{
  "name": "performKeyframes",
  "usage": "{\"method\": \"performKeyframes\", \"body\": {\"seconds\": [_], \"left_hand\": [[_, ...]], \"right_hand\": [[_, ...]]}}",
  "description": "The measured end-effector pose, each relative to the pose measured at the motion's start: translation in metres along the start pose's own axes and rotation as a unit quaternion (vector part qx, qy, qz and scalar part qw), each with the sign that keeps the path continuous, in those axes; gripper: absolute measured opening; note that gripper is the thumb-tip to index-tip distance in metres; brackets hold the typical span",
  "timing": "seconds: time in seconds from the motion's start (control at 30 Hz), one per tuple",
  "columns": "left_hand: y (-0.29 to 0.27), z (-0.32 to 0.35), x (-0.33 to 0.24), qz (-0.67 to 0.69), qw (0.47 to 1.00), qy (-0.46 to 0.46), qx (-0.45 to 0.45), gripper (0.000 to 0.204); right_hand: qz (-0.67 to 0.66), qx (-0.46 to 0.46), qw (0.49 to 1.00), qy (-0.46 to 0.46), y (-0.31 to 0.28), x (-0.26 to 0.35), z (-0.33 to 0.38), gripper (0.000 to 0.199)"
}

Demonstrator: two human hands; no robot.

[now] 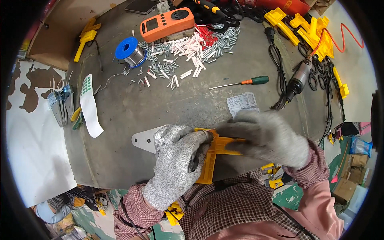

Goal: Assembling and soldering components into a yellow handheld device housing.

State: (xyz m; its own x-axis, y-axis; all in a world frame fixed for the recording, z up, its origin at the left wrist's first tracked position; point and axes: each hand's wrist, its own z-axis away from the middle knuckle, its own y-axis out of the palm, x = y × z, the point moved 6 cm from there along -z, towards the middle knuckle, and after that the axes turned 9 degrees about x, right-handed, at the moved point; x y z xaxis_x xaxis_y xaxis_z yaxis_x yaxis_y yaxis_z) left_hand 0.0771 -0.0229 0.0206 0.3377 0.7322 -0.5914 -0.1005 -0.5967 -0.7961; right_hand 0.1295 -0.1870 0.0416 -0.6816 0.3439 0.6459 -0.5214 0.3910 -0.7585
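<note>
Both hands wear grey knit work gloves. My left hand (pixel 176 160) closes round a yellow plastic housing (pixel 206 170), which is T-shaped with a ribbed hollow inside, and steadies it near the table's front edge. A flat silvery metal plate (pixel 143 140) with dark holes sticks out to the left from under that hand. Over the housing's right arm is my right hand (pixel 268 138), smeared by motion, its fingers around the junction; whether they grip anything is unclear. Just beyond the right hand lies a grey printed sticker sheet (pixel 241 101).
Screws and pale tubes (pixel 188 52) lie heaped at the back beside a solder spool (pixel 131 52) and an orange meter (pixel 167 25). A green-handled screwdriver (pixel 256 80), power screwdriver (pixel 298 82), black cables and yellow housings (pixel 316 36) are to the right. A white label strip (pixel 90 106) is left.
</note>
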Motion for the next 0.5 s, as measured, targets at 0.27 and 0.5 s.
{"method": "performKeyframes", "body": {"seconds": [0.27, 0.5], "left_hand": [[-0.001, 0.002, 0.014, 0.189, 0.980, -0.058, -0.004, 0.022], [0.003, 0.004, 0.014, 0.282, 0.959, -0.041, -0.014, 0.027]], "right_hand": [[-0.266, 0.009, 0.957, 0.111, 0.019, -0.045, -0.016, 0.012], [-0.195, 0.044, 0.979, 0.038, 0.032, -0.036, -0.021, 0.018]]}}
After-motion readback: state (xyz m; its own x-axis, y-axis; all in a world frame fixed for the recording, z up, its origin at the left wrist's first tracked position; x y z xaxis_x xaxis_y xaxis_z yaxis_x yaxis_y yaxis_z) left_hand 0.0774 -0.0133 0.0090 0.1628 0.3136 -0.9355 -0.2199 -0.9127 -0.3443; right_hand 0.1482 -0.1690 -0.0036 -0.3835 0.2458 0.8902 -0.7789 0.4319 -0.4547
